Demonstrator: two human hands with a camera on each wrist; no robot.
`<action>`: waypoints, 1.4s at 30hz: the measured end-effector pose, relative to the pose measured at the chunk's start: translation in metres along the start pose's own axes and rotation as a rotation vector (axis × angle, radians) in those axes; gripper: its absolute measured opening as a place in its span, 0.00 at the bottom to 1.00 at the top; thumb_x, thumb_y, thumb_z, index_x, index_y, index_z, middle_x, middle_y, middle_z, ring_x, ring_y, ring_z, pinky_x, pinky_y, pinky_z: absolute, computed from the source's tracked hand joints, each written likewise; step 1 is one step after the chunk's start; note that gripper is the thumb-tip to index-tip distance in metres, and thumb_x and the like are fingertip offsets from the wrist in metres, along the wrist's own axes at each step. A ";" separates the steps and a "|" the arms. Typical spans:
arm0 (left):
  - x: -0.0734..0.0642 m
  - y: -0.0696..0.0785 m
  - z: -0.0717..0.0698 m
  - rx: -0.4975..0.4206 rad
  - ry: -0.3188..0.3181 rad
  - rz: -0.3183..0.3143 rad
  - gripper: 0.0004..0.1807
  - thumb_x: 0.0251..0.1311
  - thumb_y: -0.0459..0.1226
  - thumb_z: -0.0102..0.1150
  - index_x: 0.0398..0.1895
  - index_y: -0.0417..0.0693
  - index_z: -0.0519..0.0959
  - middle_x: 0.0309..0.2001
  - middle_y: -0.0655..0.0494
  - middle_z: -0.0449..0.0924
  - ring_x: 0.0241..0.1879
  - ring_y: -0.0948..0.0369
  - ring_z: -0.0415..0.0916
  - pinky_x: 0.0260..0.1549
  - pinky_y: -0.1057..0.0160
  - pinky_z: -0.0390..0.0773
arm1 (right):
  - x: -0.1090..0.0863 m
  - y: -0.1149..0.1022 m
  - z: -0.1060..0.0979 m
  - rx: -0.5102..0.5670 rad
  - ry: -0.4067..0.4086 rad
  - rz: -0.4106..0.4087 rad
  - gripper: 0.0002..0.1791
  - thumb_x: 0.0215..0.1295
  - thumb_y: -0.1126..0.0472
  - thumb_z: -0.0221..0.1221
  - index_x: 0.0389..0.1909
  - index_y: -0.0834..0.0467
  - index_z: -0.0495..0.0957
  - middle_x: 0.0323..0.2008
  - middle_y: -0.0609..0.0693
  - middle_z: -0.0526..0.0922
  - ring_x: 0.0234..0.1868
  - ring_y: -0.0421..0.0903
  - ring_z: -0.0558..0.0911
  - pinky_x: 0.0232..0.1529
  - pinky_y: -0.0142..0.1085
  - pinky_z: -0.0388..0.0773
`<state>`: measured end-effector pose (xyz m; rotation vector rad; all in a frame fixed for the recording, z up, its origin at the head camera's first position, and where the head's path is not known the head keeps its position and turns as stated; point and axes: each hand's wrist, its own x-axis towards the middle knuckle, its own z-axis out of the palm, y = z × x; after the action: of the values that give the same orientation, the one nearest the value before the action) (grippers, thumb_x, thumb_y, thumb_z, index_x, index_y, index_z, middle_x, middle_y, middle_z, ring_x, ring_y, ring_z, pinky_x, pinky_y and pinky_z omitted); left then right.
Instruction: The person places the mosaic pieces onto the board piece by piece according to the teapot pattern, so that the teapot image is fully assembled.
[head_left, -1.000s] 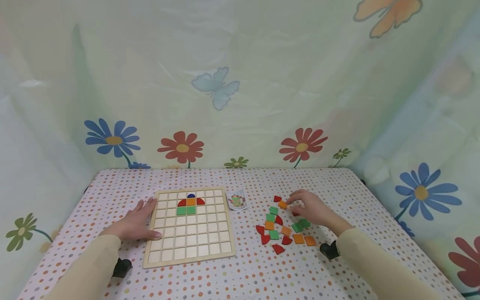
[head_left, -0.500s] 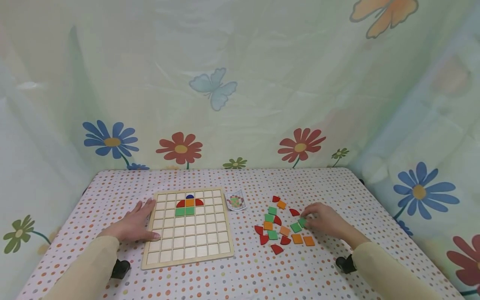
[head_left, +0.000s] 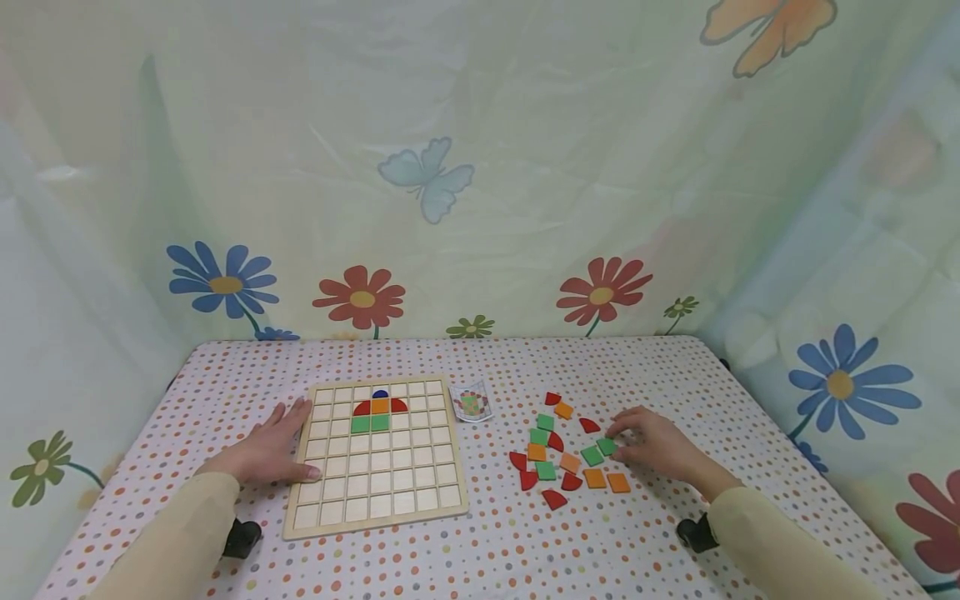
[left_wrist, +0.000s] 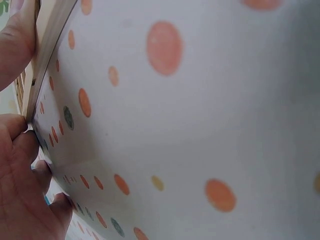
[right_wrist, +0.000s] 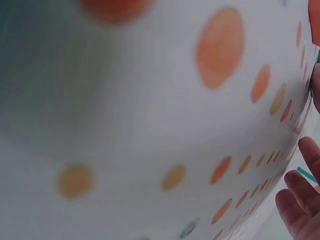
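Observation:
In the head view, my left hand (head_left: 270, 447) lies at the left edge of a wooden grid board (head_left: 375, 521). Its thumb rests on the frame, and the fingers stretch along the side. The board carries a blue piece (head_left: 380, 393), an orange square tile (head_left: 380, 406), red quarter-circle tiles (head_left: 399, 406) and green square tiles (head_left: 380, 422). Over the loose tiles on the right, my right hand (head_left: 656, 446) pinches a green square tile (head_left: 606, 447) between thumb and index finger, low at the table. The right wrist view shows the thumb (right_wrist: 316, 87) beside a green edge; the other fingers are loose.
A small printed picture card (head_left: 472, 402) lies right of the board. Loose red quarter-circles (head_left: 554, 499), orange squares (head_left: 618, 482) and another green square (head_left: 592, 456) are scattered on the dotted tabletop (head_left: 480, 558). A flowered curtain (head_left: 480, 250) stands behind.
My right hand has moved from the orange and red tiles at the back towards the right, to the green square tile, uncovering a red quarter-circle. The left hand stays at the board.

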<state>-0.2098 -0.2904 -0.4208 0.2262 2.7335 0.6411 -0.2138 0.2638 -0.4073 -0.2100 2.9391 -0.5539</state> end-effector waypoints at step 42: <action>-0.003 0.004 -0.002 -0.028 0.009 -0.004 0.64 0.52 0.48 0.77 0.79 0.28 0.45 0.80 0.28 0.39 0.78 0.29 0.33 0.74 0.27 0.42 | 0.049 -0.098 0.013 0.159 0.040 -0.177 0.10 0.63 0.60 0.71 0.44 0.56 0.87 0.65 0.63 0.78 0.69 0.66 0.72 0.67 0.63 0.72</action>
<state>-0.2073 -0.2887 -0.4167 0.2119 2.7308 0.6807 -0.2488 0.1609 -0.3885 -0.4487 2.9127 -0.8217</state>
